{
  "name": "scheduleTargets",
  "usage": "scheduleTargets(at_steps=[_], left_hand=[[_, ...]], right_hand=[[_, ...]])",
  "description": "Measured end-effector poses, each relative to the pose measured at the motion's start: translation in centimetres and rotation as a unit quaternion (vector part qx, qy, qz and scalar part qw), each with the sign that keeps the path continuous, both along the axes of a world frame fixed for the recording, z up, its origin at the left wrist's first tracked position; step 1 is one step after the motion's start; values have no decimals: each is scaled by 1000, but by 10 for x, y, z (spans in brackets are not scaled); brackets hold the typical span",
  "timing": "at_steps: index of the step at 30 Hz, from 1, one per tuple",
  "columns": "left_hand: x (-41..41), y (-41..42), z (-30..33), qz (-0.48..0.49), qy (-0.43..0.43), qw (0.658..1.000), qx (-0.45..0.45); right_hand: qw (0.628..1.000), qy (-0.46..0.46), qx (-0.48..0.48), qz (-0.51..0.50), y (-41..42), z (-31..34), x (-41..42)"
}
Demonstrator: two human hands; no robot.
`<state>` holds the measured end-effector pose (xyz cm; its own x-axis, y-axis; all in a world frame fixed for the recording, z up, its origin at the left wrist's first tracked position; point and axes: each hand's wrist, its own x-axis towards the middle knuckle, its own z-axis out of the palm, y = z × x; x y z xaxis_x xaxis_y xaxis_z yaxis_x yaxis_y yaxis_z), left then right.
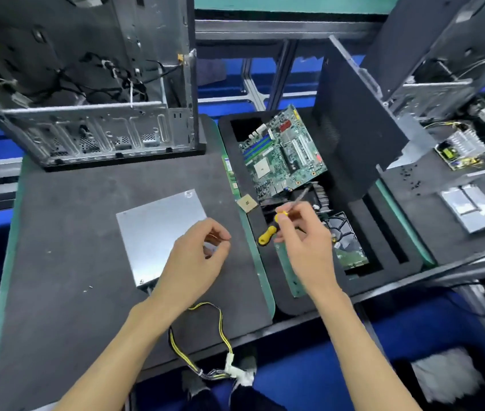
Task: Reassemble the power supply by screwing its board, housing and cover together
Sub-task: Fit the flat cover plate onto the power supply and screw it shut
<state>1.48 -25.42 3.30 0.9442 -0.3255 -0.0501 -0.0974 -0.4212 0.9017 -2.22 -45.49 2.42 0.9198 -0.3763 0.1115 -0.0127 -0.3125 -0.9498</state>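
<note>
Yellow-handled and slim-shafted, the screwdriver (280, 221) sits pinched in our right hand (303, 244) over the black foam tray (389, 262). Our left hand (196, 256) hovers with fingers curled, fingertips nipping something tiny we cannot make out. Beneath it, the power supply (155, 232), a flat brushed-metal box, lies on the grey felt mat (72, 232), its yellow-black cable (220, 321) trailing toward us.

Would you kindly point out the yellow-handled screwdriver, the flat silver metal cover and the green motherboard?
yellow-handled screwdriver (268, 234): head view, handle end.
flat silver metal cover (158, 229): head view, top face.
green motherboard (283, 155): head view, board centre.
</note>
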Motion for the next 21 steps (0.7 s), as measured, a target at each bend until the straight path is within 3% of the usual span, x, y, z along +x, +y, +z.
scheduleTargets(at_steps=[3, 7, 13, 17, 21], left_hand=[[-3, -22, -10, -50, 18, 999, 11], [-11, -55, -29, -109, 27, 993, 45], [-14, -78, -57, -134, 38, 984, 114], [-14, -78, -64, -154, 47, 976, 146], [-14, -71, -62, -169, 52, 972, 153]], right_hand=[[995, 44, -78, -31, -42, -25, -11], [977, 102, -188, 8, -68, -68, -29], [958, 196, -206, 40, -76, -101, -50], [889, 326, -282, 156, -72, -105, -55], [847, 382, -310, 204, -78, -100, -53]])
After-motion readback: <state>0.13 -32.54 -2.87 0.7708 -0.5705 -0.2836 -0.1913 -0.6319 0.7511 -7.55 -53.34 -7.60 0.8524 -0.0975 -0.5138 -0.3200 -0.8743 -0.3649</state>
